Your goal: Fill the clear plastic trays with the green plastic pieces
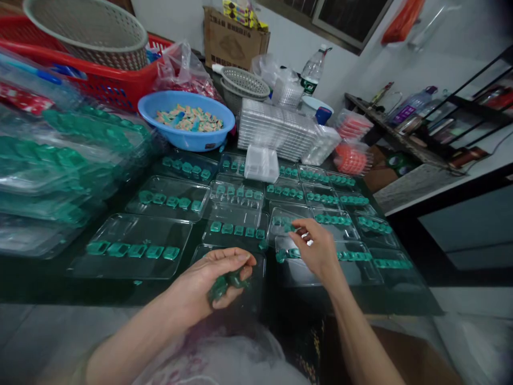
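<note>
My left hand point(200, 280) is curled around several small translucent green pieces point(218, 289), held low over the near middle of the table. Further right, my right hand point(318, 246) has thumb and forefinger pinched at a green piece point(288, 228) above a clear plastic tray point(276, 213). Its palm hides part of the tray nearer me. Other clear trays lie in rows, many with a line of green pieces; one such tray point(120, 227) is at the left front. A loose green piece point(281, 255) sits left of my right wrist.
Stacked filled trays point(48, 203) rise at the left. Behind are a blue basin point(188, 140) of small pieces, a red basket point(116, 88), nested clear trays point(276, 128) and a bottle point(315, 69). A white box point(261, 163) rests among the back trays.
</note>
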Action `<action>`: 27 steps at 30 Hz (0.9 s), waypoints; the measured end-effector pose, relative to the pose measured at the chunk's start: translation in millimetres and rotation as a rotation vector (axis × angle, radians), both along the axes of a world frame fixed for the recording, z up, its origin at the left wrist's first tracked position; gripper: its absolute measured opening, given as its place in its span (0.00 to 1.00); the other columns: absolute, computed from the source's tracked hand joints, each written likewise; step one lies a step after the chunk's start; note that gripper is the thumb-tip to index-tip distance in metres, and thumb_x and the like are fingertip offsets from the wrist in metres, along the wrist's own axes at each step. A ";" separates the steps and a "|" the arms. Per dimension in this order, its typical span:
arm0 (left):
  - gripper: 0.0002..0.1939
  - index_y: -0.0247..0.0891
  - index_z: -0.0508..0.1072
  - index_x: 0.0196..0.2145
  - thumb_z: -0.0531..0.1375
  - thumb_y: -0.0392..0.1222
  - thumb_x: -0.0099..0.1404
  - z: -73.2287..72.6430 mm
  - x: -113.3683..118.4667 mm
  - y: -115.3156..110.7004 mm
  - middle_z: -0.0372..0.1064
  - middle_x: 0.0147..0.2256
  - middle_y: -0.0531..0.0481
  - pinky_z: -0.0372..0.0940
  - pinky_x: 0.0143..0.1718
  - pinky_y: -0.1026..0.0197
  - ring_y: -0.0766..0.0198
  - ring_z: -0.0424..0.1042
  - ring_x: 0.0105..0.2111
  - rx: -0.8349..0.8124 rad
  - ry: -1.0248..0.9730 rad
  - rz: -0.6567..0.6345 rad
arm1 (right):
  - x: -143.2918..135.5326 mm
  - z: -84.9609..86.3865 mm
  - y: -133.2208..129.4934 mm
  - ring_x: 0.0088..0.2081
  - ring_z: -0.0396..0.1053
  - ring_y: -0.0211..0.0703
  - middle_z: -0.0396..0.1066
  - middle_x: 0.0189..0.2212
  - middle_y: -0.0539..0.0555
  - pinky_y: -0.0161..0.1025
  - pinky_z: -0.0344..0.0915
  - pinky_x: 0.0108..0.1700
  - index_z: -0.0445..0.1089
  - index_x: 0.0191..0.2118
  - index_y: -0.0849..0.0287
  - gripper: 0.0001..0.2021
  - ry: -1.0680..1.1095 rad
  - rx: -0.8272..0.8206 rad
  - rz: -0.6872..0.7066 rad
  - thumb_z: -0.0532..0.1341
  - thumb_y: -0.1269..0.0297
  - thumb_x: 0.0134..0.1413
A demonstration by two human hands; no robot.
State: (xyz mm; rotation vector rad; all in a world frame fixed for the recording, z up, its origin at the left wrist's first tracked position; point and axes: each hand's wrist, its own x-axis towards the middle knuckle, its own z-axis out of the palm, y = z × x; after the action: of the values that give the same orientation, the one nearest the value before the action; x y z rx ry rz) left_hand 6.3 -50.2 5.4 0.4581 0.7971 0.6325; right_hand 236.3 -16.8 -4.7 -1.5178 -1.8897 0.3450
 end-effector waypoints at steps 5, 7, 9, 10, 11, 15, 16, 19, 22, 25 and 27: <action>0.10 0.34 0.70 0.31 0.60 0.44 0.56 -1.7 -8.7 3.2 0.57 0.24 0.53 0.37 0.13 0.70 0.75 0.54 0.16 0.003 0.024 0.032 | 3.5 -1.4 35.6 0.30 0.65 0.37 0.68 0.34 0.54 0.36 0.62 0.34 0.68 0.39 0.59 0.10 -0.191 -0.052 0.105 0.56 0.71 0.49; 0.10 0.34 0.70 0.31 0.60 0.44 0.56 -2.4 -12.0 3.9 0.57 0.24 0.53 0.37 0.13 0.70 0.75 0.54 0.16 -0.002 0.054 0.055 | 2.8 -1.8 41.3 0.30 0.65 0.38 0.68 0.34 0.54 0.36 0.61 0.34 0.69 0.38 0.59 0.10 -0.262 -0.075 0.116 0.57 0.72 0.48; 0.09 0.34 0.69 0.31 0.60 0.44 0.56 -2.8 -14.5 4.3 0.57 0.24 0.54 0.37 0.13 0.70 0.75 0.54 0.16 -0.005 0.072 0.071 | 2.3 -2.3 44.4 0.31 0.65 0.38 0.68 0.33 0.53 0.36 0.61 0.36 0.69 0.38 0.59 0.10 -0.309 -0.085 0.121 0.57 0.72 0.48; 0.09 0.34 0.69 0.31 0.60 0.44 0.56 -2.8 -15.4 4.5 0.57 0.24 0.54 0.36 0.13 0.70 0.76 0.54 0.16 -0.003 0.073 0.074 | 1.9 -2.4 45.3 0.32 0.65 0.38 0.68 0.34 0.53 0.36 0.60 0.36 0.69 0.38 0.58 0.10 -0.328 -0.089 0.121 0.57 0.72 0.48; 0.09 0.34 0.69 0.31 0.60 0.44 0.57 -2.8 -15.8 4.8 0.57 0.23 0.54 0.36 0.13 0.70 0.76 0.53 0.15 -0.001 0.073 0.075 | 1.2 -2.3 45.9 0.32 0.66 0.39 0.68 0.34 0.53 0.36 0.60 0.36 0.69 0.38 0.58 0.09 -0.348 -0.095 0.113 0.57 0.71 0.49; 0.10 0.34 0.69 0.31 0.60 0.44 0.57 -2.3 -14.8 6.4 0.57 0.24 0.54 0.37 0.13 0.71 0.76 0.54 0.16 -0.024 0.090 0.080 | -4.7 0.3 47.0 0.32 0.66 0.39 0.69 0.34 0.52 0.35 0.58 0.34 0.69 0.38 0.57 0.08 -0.433 -0.126 0.053 0.58 0.67 0.51; 0.10 0.34 0.69 0.31 0.60 0.45 0.56 -2.3 -14.2 6.9 0.57 0.24 0.54 0.37 0.13 0.71 0.75 0.55 0.16 -0.029 0.092 0.082 | -6.5 1.0 47.3 0.32 0.66 0.39 0.70 0.34 0.52 0.35 0.58 0.33 0.70 0.37 0.57 0.07 -0.456 -0.127 0.042 0.57 0.66 0.51; 0.11 0.35 0.69 0.32 0.60 0.46 0.56 -2.0 -12.9 8.2 0.58 0.25 0.53 0.39 0.13 0.70 0.75 0.56 0.17 -0.020 0.087 0.080 | -11.1 1.7 48.9 0.33 0.66 0.40 0.70 0.32 0.52 0.35 0.57 0.32 0.70 0.35 0.56 0.06 -0.531 -0.109 0.029 0.58 0.64 0.52; 0.14 0.35 0.71 0.35 0.59 0.48 0.56 -1.3 -12.9 9.2 0.60 0.27 0.52 0.42 0.13 0.71 0.74 0.57 0.18 -0.037 0.092 0.105 | -14.8 0.0 50.3 0.35 0.65 0.41 0.69 0.31 0.52 0.35 0.56 0.32 0.70 0.32 0.56 0.05 -0.620 -0.100 0.038 0.59 0.63 0.52; 0.15 0.37 0.72 0.39 0.58 0.48 0.57 -0.8 -13.2 10.3 0.62 0.31 0.50 0.49 0.15 0.72 0.73 0.61 0.21 -0.105 0.088 0.142 | -18.3 -1.5 50.5 0.36 0.64 0.42 0.68 0.30 0.53 0.36 0.56 0.33 0.70 0.30 0.56 0.06 -0.696 -0.091 0.063 0.59 0.62 0.52; 0.16 0.37 0.72 0.42 0.58 0.46 0.57 -1.4 -13.1 11.1 0.63 0.32 0.49 0.51 0.16 0.72 0.72 0.63 0.22 -0.103 0.050 0.141 | -19.8 -1.3 50.0 0.37 0.64 0.44 0.68 0.31 0.54 0.37 0.57 0.35 0.71 0.30 0.57 0.06 -0.726 -0.089 0.079 0.58 0.63 0.53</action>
State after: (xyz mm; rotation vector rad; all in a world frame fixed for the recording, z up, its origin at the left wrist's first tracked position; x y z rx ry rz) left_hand -6.8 -39.1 4.1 0.3269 0.9108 0.7093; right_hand 216.5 33.2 -6.1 -1.7822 -2.5132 -0.1191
